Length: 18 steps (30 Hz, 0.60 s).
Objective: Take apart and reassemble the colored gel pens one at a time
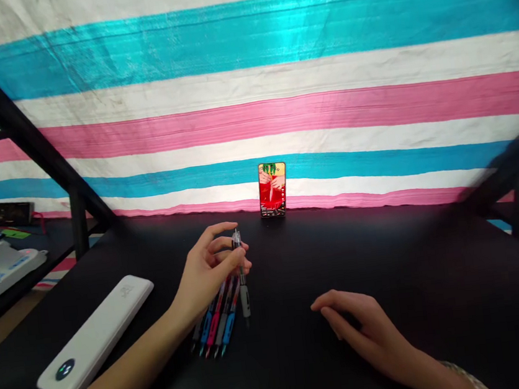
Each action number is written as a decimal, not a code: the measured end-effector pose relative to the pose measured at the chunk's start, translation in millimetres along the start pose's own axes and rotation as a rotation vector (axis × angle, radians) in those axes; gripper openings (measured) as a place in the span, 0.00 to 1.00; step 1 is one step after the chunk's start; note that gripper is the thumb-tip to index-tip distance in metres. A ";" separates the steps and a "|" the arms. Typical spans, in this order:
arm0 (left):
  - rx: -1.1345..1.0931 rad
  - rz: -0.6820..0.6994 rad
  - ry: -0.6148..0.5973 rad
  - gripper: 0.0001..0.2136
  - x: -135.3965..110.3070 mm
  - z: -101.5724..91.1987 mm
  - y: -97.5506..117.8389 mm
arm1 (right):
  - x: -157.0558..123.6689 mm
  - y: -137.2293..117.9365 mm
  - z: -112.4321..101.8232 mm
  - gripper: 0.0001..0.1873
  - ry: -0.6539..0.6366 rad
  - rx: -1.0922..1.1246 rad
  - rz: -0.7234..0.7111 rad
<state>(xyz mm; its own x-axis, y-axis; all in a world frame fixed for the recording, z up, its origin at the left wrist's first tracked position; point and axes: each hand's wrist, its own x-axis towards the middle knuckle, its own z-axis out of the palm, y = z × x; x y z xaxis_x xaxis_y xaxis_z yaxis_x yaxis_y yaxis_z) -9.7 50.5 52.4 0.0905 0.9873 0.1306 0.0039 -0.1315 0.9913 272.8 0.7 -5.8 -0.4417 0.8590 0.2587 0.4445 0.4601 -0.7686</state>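
My left hand [213, 259] is closed round a clear-barrelled pen [245, 296] with a grey grip. The pen stands nearly upright, its tip pointing down, and my index finger lies at its top end. Just beside and partly behind this hand, several pens [218, 324] with blue, pink and grey grips lie side by side on the black table [279, 367]. Their upper ends are partly hidden by my hand. Over the table to the right, my right hand [361, 326] is loosely curved, with a gap between thumb and index finger and nothing in it.
A white power bank [97, 334] with a cable lies at the left. At the back edge a phone [273, 190] stands upright with its screen lit. Black frame bars [32, 133] slope down at both sides. Striped sheeting [251, 120] hangs behind. Another dark phone [12, 213] sits far left.
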 end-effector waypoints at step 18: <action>1.111 0.119 -0.295 0.12 13.7 5.2 -33.7 | 2.6 -1.8 -2.5 0.12 0.008 -0.033 -0.006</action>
<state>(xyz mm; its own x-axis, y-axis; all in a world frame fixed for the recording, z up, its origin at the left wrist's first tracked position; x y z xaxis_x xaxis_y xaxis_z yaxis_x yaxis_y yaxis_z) -3.4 68.0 20.7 0.3779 0.9233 0.0685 0.8405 -0.3731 0.3929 272.8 2.6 -2.3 -0.4378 0.8581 0.2681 0.4674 0.4720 -0.7475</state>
